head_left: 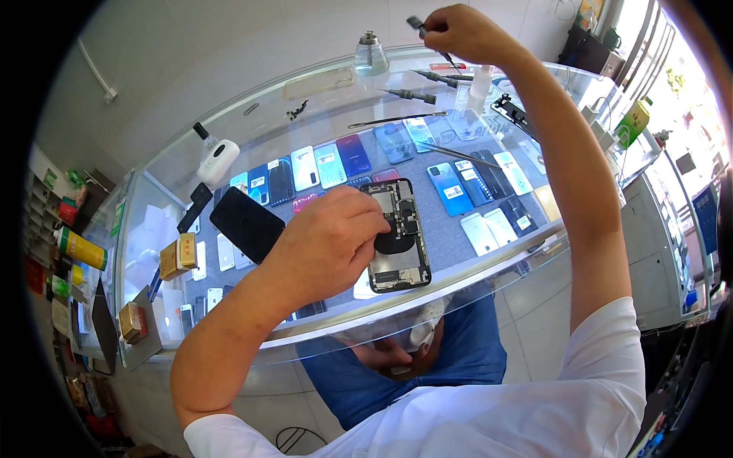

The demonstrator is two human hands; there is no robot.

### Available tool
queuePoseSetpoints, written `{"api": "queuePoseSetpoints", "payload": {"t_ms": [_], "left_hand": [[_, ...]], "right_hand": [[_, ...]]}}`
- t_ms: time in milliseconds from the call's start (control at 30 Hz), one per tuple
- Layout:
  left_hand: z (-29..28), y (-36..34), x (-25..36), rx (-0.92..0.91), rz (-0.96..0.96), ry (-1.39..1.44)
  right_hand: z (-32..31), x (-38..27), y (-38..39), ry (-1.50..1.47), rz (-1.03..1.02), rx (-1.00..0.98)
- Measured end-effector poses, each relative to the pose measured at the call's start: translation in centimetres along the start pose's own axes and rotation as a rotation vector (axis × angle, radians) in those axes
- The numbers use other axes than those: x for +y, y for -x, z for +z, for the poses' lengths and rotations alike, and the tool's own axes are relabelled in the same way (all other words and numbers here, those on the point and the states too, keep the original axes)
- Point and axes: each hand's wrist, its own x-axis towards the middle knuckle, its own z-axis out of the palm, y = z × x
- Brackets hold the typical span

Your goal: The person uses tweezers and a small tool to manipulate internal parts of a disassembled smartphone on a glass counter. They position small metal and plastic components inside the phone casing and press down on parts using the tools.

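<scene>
An opened phone [398, 237] lies face down on the glass counter top [321, 122], its back removed and its dark inner parts showing. My left hand [330, 243] rests on the phone's left edge, fingers curled against it. My right hand [458, 32] is stretched out to the far side of the counter and pinches a thin screwdriver [429, 37] by its shaft, lifted above the glass. A detached black screen panel [246, 223] lies just left of my left hand.
Several more screwdrivers [412, 95] and thin metal tools [397, 119] lie at the far side. A clear glass bottle [371, 55], a white bottle [217, 159] and small yellow boxes [177, 255] stand on the glass. Several phones [328, 163] are displayed under it.
</scene>
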Motion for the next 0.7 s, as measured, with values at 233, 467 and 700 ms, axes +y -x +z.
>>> {"api": "queuePoseSetpoints", "payload": {"t_ms": [233, 467, 700], "left_hand": [[-0.3, 0.4, 0.2, -0.032, -0.035, -0.013], [-0.5, 0.1, 0.3, -0.064, -0.044, -0.030], [-0.5, -0.1, 0.4, -0.062, -0.060, -0.047]], "right_hand": [[-3.0, -6.9, 5.4, -0.746, -0.016, -0.113], [2.9, -9.5, 10.5, -0.635, -0.168, 0.062], [4.7, -9.8, 12.1, -0.580, -0.240, 0.119]]}}
